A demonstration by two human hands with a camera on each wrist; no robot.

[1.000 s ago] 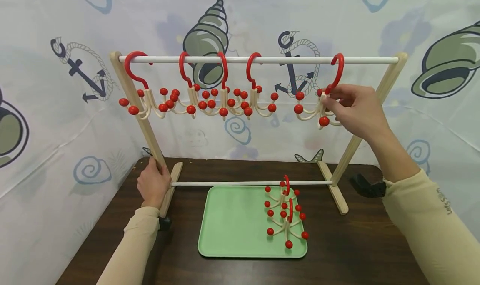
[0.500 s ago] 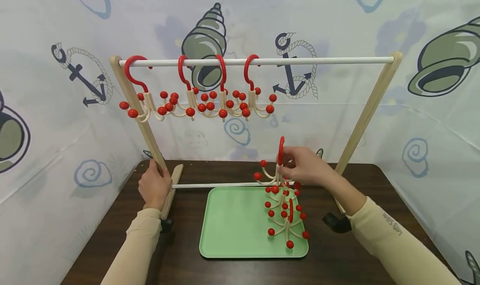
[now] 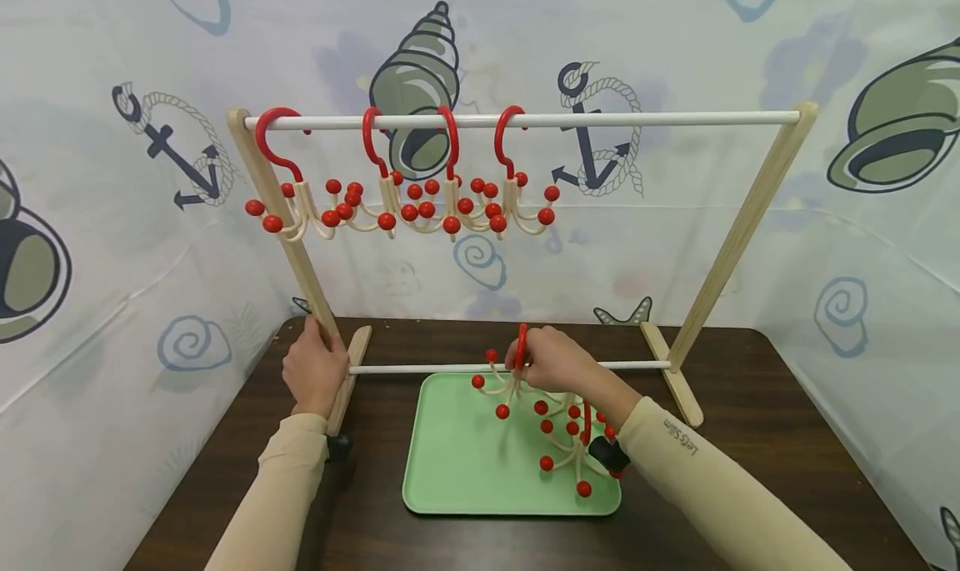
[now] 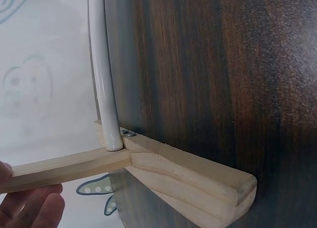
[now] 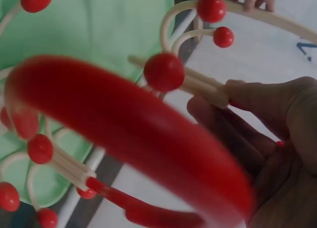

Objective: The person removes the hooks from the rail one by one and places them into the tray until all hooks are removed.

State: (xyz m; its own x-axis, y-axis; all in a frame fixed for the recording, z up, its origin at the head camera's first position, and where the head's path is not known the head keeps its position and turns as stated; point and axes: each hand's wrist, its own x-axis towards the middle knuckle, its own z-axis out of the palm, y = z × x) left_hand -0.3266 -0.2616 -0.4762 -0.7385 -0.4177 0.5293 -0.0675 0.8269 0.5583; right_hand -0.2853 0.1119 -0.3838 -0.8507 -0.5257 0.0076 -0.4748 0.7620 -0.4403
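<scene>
My right hand (image 3: 555, 360) pinches the cream stem of a multi-arm hanger (image 3: 522, 346) with a red hook and red ball tips, over the far part of a green tray (image 3: 442, 471). In the right wrist view, thumb and fingers close on that stem, and its red hook (image 5: 124, 119) looms large. Two similar hangers stand at the tray's right side; the nearer hanger (image 3: 587, 425) shows best, the other is partly hidden by my right hand and arm. My left hand (image 3: 317, 369) grips the left wooden post (image 4: 74, 167) of a rack, low down.
Several such hangers hang from the left half of the rack's white top bar (image 3: 637, 119), one red hook (image 3: 510, 121) being the rightmost. A lower white bar (image 3: 420, 369) runs behind the tray. The right post (image 3: 738, 229) stands on a wooden foot (image 3: 672, 378).
My right hand has taken a hanger off the top bar's right part and carried it down and left to over the tray. My left hand keeps its grip on the post.
</scene>
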